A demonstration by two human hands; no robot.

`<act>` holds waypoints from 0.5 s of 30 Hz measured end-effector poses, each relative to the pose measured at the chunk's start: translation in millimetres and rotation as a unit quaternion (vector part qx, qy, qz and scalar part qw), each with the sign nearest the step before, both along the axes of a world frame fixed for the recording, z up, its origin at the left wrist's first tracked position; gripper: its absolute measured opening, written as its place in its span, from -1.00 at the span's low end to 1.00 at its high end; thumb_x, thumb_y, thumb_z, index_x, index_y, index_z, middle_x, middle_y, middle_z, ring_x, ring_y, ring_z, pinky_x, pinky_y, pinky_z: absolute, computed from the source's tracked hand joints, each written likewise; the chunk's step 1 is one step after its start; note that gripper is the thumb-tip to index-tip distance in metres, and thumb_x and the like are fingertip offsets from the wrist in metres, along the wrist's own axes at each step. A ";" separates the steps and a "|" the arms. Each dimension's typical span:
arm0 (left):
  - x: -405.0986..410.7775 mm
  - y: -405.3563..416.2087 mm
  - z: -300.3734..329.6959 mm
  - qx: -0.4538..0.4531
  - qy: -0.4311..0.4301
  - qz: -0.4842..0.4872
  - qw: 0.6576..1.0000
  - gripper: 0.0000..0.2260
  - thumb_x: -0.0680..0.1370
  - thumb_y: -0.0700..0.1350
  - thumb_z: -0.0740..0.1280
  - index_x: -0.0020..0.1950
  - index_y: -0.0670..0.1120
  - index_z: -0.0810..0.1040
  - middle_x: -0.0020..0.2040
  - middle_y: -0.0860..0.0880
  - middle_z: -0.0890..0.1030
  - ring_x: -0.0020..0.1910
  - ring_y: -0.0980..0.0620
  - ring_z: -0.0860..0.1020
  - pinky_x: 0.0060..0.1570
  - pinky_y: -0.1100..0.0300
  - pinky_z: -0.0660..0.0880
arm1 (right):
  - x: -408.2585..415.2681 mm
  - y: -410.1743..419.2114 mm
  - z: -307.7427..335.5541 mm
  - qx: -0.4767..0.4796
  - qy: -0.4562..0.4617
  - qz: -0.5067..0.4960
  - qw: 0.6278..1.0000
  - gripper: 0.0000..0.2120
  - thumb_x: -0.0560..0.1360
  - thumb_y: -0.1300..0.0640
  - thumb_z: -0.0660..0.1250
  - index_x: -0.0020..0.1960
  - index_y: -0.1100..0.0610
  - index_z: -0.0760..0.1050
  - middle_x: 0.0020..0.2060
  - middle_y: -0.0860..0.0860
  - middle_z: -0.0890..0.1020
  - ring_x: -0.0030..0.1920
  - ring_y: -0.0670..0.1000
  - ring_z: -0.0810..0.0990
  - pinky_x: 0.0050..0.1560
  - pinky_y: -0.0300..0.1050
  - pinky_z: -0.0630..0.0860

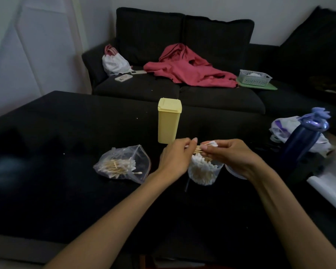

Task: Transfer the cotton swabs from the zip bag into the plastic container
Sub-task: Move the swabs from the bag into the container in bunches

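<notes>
A clear zip bag [122, 165] lies open on the black table, with several wooden-stick cotton swabs inside. To its right stands a clear round plastic container [203, 172], packed with upright swabs. Just above the container, my left hand [176, 158] and my right hand [229, 155] both pinch a small bundle of cotton swabs [201, 148], held level between them. Its white tips stick out by my right fingers. Beside the container lies what looks like its clear lid [234, 172], partly hidden under my right hand.
A tall yellow plastic box [168, 122] stands just behind my hands. A dark blue bottle [303, 140] and a crumpled bag [285, 127] sit at the right, white paper [332, 191] near the right edge. Behind the table is a black sofa [178, 90] with red clothing.
</notes>
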State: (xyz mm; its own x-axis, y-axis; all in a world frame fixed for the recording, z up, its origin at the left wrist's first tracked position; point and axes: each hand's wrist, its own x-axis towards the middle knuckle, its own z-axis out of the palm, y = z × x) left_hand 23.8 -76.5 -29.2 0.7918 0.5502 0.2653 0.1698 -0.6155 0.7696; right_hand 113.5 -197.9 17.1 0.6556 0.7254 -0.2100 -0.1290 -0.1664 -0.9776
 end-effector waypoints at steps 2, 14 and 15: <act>13.7 -4.0 4.1 -0.015 0.021 -0.038 0.999 -0.61 0.63 0.12 0.11 -0.33 -0.01 0.42 -0.39 0.06 0.45 -0.34 0.07 0.45 -0.26 0.11 0.36 | 12.5 -8.0 6.2 -0.031 -0.001 -0.011 0.999 -0.84 0.39 0.32 0.42 -0.03 0.31 0.61 -0.26 0.13 0.71 -0.27 -0.06 0.69 -0.19 -0.30 0.62; 23.8 7.5 9.6 0.065 0.257 -0.132 0.955 0.05 0.34 0.34 0.39 0.56 -0.13 -0.10 0.56 -0.09 0.11 0.49 -0.06 0.18 0.38 0.00 0.28 | 52.8 -38.6 24.0 -0.181 -0.192 -0.013 0.964 -0.93 0.41 0.28 0.42 -0.11 0.17 0.64 -0.27 0.02 0.68 -0.37 -0.21 0.64 -0.44 -0.46 0.45; 26.0 6.7 8.2 0.064 0.261 -0.135 0.954 0.04 0.35 0.32 0.40 0.56 -0.14 -0.09 0.55 -0.09 0.15 0.48 -0.06 0.23 0.34 0.02 0.30 | 52.5 -37.3 22.6 -0.191 -0.217 -0.010 0.957 -0.92 0.41 0.27 0.43 -0.10 0.17 0.64 -0.27 0.01 0.68 -0.36 -0.20 0.64 -0.43 -0.45 0.46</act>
